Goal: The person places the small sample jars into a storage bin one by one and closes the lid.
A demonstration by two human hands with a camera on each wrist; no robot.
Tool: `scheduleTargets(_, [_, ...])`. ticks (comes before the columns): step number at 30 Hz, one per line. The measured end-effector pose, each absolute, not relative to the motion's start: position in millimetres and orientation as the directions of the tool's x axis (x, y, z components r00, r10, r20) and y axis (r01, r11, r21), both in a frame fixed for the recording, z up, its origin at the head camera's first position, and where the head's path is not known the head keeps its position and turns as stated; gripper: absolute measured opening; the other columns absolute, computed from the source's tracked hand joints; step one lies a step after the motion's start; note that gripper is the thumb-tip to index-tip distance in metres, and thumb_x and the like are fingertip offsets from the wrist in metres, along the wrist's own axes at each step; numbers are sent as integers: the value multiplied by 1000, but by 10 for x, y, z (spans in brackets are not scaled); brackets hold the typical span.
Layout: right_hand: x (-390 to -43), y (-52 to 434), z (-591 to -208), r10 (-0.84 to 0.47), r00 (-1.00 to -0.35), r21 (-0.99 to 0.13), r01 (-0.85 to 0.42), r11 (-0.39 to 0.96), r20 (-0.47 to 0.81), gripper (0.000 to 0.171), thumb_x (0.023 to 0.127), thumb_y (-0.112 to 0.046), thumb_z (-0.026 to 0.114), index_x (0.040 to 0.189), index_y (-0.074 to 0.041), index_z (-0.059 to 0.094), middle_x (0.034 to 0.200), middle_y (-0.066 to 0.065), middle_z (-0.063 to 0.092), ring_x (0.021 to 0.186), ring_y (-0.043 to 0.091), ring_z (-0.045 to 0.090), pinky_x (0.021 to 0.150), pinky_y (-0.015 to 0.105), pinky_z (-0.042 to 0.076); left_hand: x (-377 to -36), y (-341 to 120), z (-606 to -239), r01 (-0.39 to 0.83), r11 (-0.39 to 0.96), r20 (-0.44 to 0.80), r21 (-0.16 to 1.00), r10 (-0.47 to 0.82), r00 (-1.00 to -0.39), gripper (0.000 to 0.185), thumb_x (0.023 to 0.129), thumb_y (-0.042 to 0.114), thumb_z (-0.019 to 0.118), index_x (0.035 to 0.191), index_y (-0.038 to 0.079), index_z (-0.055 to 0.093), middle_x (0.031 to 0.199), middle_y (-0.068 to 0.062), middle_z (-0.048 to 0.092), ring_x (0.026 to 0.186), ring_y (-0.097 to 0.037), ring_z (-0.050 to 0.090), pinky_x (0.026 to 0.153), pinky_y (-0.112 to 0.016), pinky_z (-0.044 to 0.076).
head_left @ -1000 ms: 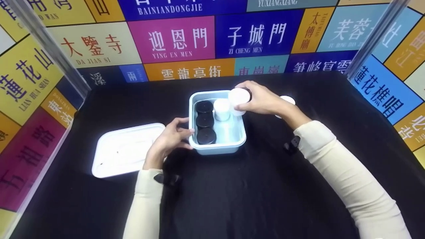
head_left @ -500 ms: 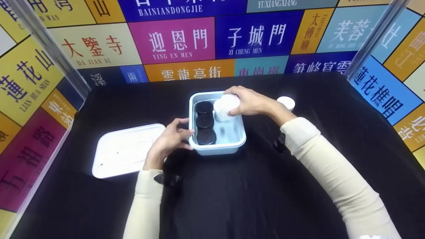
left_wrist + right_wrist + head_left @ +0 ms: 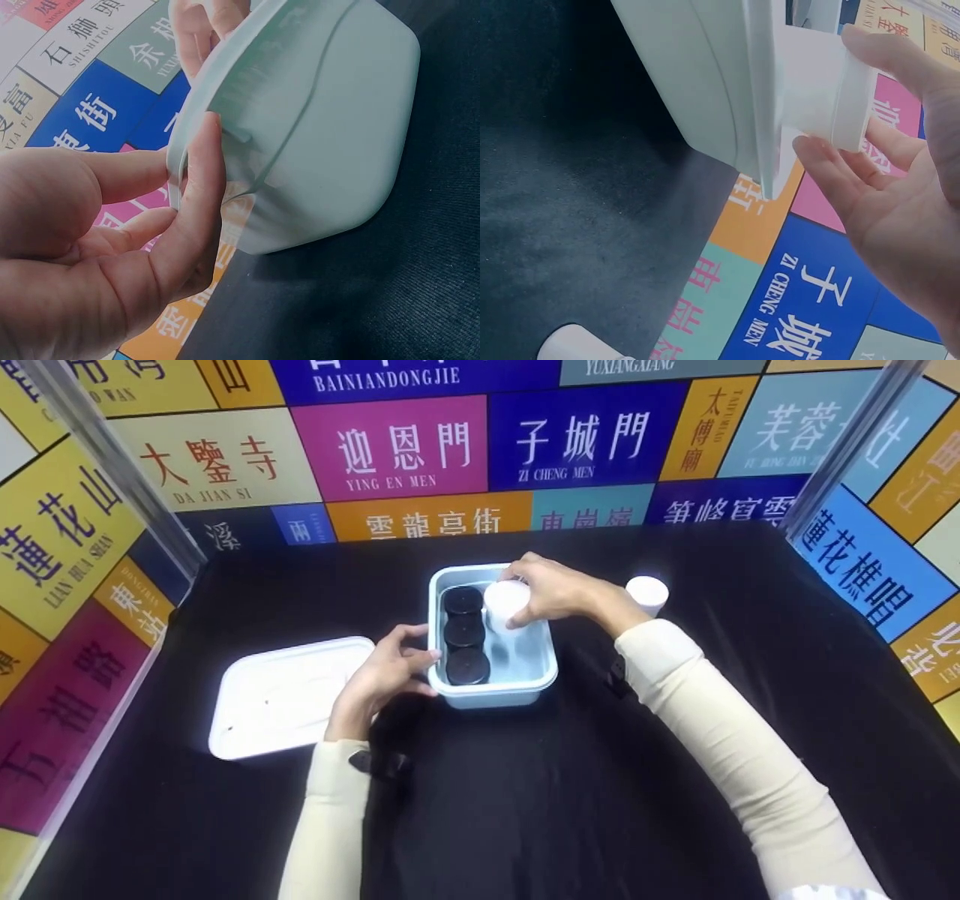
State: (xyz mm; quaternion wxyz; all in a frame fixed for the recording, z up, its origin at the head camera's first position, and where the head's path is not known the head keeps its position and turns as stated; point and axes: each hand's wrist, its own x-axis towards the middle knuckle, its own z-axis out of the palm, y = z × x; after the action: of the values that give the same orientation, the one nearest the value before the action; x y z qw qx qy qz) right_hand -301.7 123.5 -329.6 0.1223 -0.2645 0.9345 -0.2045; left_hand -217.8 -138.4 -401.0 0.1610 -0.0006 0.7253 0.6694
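A pale blue-green plastic container (image 3: 495,697) stands on the dark cloth. Three black-topped round jars (image 3: 466,666) form a row along its left side. My left hand (image 3: 394,664) grips the container's left rim, with fingers on both sides of the rim in the left wrist view. My right hand (image 3: 551,589) holds a white jar (image 3: 507,598) by its lid over the far right part of the container. In the right wrist view that jar (image 3: 810,90) sticks out above the rim. It hides the other white jar seen there earlier.
A white lid (image 3: 277,697) lies flat on the cloth left of the container. Another white jar (image 3: 647,593) stands to the right, behind my right forearm. Printed panels (image 3: 390,450) with lettering wall in the back and sides.
My right hand has brought the white jar left and slightly down, from the container's right rim to over the other white jar. The left hand stays on the rim.
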Motion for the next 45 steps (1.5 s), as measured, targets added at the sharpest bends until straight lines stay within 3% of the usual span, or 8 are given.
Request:
scheduleTargets(8, [-3012,1201,-3286,-571,-809,-413,-476,777,-142,67,73,-26,86,132,-7,62,124,17,54,112,31,52,104,43,49,-2197,-1371,-3998,-217,112,-237,970,222,-946,57,99,4,59,150,2,33,106,-19,62,75,-19,66,62,-33,67])
scheduleTargets(20, [-2986,1143,-3510,-570,-802,-342,-492,800,-180,70,74,-19,87,136,-3,60,130,19,52,119,34,52,116,41,43,-2208,-1371,-3998,-218,121,-240,968,214,-947,57,99,4,59,150,3,33,105,-20,63,74,-20,67,63,-34,67])
scheduleTargets(30, [-2964,1114,-3556,-585,-785,-269,-530,804,-204,72,77,-20,87,140,-4,57,135,20,48,124,34,51,118,41,43,-2191,-1391,-4010,-222,109,-241,969,213,-947,57,99,4,59,150,3,33,104,-19,62,73,-19,67,61,-33,67])
scheduleTargets(45, [-2939,1171,-3528,-597,-786,-331,-527,783,-160,66,79,-18,86,138,-6,60,136,18,52,122,35,52,117,44,44,-2178,-1376,-3994,-212,119,-234,970,213,-949,57,99,3,59,150,1,32,104,-19,62,75,-19,67,62,-33,67])
